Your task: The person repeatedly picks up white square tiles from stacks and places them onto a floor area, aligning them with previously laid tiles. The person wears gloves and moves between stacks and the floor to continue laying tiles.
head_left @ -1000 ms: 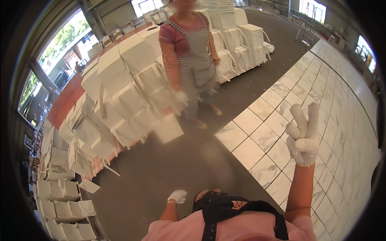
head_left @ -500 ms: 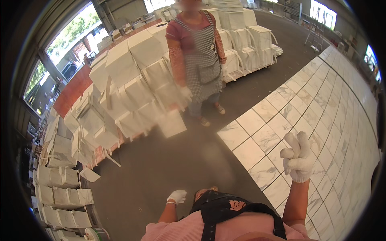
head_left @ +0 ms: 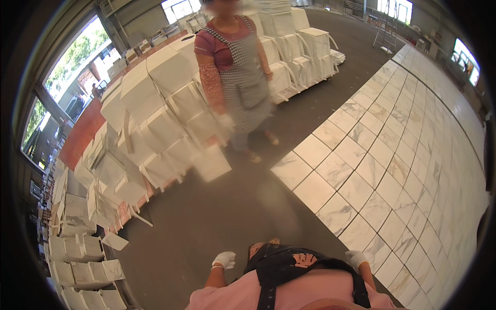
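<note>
My left hand (head_left: 223, 260), in a white knit glove, hangs beside my dark apron (head_left: 281, 260). Its fingers are loosely bent and a little apart, with nothing in them. Low on the other side of the apron is my right hand (head_left: 356, 259), gloved in white too. It is nearest the edge of the white marble-look tiles (head_left: 338, 214) laid in a grid; its fingers are blurred and partly hidden. No object shows in it. Facing me stands a person (head_left: 240, 77) in a checked apron and patterned sleeves, beside stacked pale tile packs (head_left: 168, 126).
More strapped stacks (head_left: 310, 57) stand behind the person. Low stacks (head_left: 85, 271) line the left side. A loose pale tile (head_left: 212, 163) sticks out near the person's feet. Dark floor (head_left: 206, 212) runs between stacks and tiles. A stepladder (head_left: 386, 28) stands far back.
My right hand, raised over the tiles with fingers bent before, has dropped to my side. My left hand stays low. The view has shifted slightly; the person remains by the stacks.
</note>
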Demonstrator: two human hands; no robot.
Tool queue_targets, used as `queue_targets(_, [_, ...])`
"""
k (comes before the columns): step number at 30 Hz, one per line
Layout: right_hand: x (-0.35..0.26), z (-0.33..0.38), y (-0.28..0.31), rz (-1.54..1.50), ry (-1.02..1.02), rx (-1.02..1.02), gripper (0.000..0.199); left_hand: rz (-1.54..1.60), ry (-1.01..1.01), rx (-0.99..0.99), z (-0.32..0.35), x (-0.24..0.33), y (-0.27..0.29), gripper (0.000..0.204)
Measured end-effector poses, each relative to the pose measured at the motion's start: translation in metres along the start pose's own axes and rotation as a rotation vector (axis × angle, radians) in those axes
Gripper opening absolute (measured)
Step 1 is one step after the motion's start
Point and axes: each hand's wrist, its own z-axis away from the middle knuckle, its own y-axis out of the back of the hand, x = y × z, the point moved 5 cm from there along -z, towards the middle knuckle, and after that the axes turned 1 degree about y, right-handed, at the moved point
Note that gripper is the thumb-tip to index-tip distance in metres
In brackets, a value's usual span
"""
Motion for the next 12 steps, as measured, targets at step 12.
queue_targets(12, [0.084, 0.146, -0.103, 0.861, 0.035, -0.278, 0.024, -0.306, -0.05, -0.278, -0.068, 0.109, -0.025, 0.017])
